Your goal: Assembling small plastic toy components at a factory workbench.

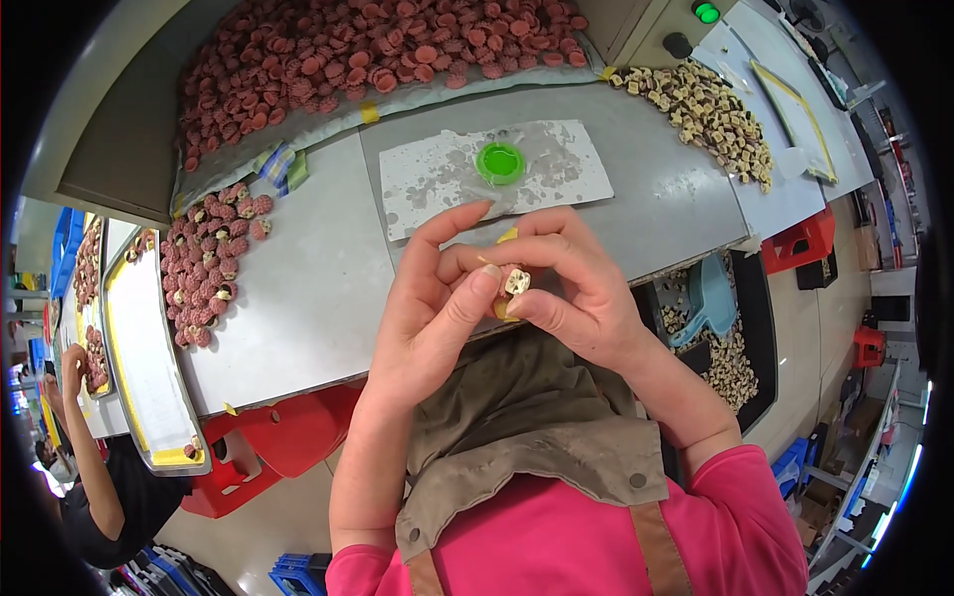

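Above the table's near edge, my left hand [422,313] and my right hand [586,293] meet fingertip to fingertip. Between the thumbs they pinch a small cream piece with dark spots [518,282]. A bit of reddish pink shows just behind it, mostly covered by the fingers. Yellow coverings show on a finger or two among them. Beyond the hands, a round bright green dish [500,163] sits on a white sheet [417,171] with wet grey blotches.
Red cup-shaped pieces [397,60] heap at the back. Pink-red bumpy pieces [204,263] lie left; cream-and-brown pieces [715,114] lie right. A black tray [760,348] holds a blue scoop [713,303]. Red stools [298,437] stand below. Another person's arm [89,447] is at far left.
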A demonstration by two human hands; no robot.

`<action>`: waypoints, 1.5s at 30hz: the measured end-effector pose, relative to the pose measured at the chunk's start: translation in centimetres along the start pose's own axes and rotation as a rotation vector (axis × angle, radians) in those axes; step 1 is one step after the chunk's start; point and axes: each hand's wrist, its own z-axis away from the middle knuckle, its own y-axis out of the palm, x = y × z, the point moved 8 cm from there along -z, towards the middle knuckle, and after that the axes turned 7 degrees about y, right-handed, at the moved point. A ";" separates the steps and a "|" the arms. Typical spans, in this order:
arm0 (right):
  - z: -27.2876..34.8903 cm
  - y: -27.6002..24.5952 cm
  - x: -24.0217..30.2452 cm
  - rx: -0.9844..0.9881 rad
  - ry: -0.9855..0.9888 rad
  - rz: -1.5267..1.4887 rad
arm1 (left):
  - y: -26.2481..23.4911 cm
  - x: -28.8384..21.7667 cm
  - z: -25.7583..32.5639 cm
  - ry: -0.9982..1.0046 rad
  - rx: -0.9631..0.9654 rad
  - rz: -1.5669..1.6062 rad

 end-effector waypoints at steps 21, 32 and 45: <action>1.6 -1.2 0.2 -0.158 -0.131 0.029 | 2.4 0.6 -0.6 -0.260 0.144 -0.205; 1.0 -1.4 -0.9 -0.121 -0.056 -0.055 | 1.4 1.4 -0.3 -0.209 0.020 -0.046; 0.6 -2.2 -1.9 -0.065 -0.010 -0.135 | 0.8 2.7 -1.0 -0.223 0.064 -0.060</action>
